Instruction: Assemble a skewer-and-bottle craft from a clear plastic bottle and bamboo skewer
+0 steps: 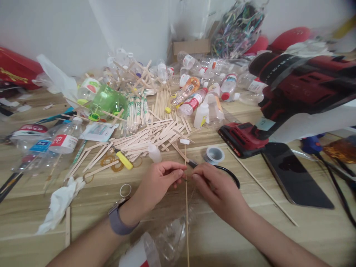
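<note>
Fingers (175, 166) either side of skewer (187, 211)

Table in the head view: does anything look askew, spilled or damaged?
Mostly untidiness: the flat wooden sticks lie crisscrossed in a loose heap rather than stacked, several plastic bottles behind them lie tumbled on their sides, and a crumpled white wad lies at the left. I see no clear spill.

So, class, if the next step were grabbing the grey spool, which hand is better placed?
Probably the right hand: it sits just on the near side of the grey spool, while the left hand is farther away, across the thin stick.
</note>
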A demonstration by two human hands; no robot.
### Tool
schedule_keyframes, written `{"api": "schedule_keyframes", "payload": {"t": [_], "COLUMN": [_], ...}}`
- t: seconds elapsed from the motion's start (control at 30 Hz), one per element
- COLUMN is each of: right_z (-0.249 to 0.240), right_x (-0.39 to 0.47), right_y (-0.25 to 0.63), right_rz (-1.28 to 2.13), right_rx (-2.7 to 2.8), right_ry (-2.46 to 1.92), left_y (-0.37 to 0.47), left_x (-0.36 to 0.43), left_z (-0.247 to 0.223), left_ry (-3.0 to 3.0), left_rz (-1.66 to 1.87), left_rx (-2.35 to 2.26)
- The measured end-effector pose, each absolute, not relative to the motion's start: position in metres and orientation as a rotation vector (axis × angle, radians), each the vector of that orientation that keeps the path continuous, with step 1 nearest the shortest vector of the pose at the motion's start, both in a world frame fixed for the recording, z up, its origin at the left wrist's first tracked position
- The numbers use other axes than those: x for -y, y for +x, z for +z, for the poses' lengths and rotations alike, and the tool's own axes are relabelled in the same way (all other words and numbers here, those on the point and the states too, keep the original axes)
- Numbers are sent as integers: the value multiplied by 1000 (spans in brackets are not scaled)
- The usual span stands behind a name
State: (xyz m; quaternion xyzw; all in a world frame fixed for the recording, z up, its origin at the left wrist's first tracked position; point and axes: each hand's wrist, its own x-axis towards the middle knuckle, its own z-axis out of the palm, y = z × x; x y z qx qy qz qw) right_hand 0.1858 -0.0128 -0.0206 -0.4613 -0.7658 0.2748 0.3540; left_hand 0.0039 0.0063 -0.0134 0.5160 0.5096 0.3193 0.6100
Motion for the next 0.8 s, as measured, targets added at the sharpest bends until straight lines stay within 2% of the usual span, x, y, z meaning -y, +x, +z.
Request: {"api": "schedule_keyframes", "payload": {"t": [0.17, 0.8], "right_z": [-26, -21], "right_x": [12, 16], "right_y": [188, 189], "right_rz": [532, 543], "right_rx": [2049, 2023], "right_ry": [-1139, -1138], "left_y": [5, 11], "left_x": [-6, -4], "left_z": [-12, -3], "left_ry": [1194, 1174], "left_rz": [739, 677], "left_rx": [-1166, -1207]}}
